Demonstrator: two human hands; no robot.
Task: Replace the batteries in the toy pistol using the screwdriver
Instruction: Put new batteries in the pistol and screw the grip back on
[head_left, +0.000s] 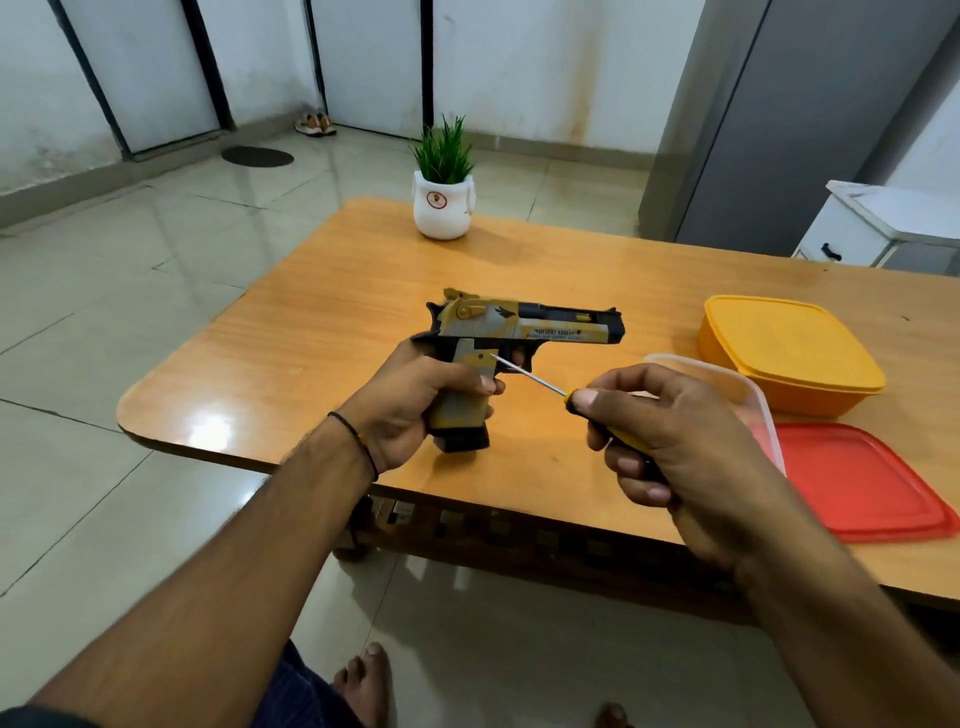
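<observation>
Two hands of ours work above the near part of the tabletop (322, 332), and the toy pistol (519, 330) sits between them, held clear of the wood. It is tan, grey and black, with its barrel pointing right and its grip pointing down toward us. Our left hand (415, 402) wraps around that grip, fingers curled across its front. The screwdriver (627, 440) has a yellow and black handle, and its thin metal shaft slants up and left until the tip meets a small spot near the top of the grip panel. Our right hand (675, 441) is closed around the handle, thumb pressed near where the shaft begins. A dark thread band (358, 436) circles our left wrist.

Just behind the right hand stands a clear plastic container (748, 395), and a red lid (857, 483) lies flat beside it near the tabletop's front edge. Farther back on the right rests a closed yellow container (789, 353). At the far edge, a white pot with a green grassy plant (442, 205) stands upright. Pale glossy floor tiles (130, 312) surround the tabletop, and a white cabinet (883, 218) stands at the right. Our bare foot (363, 680) shows below.
</observation>
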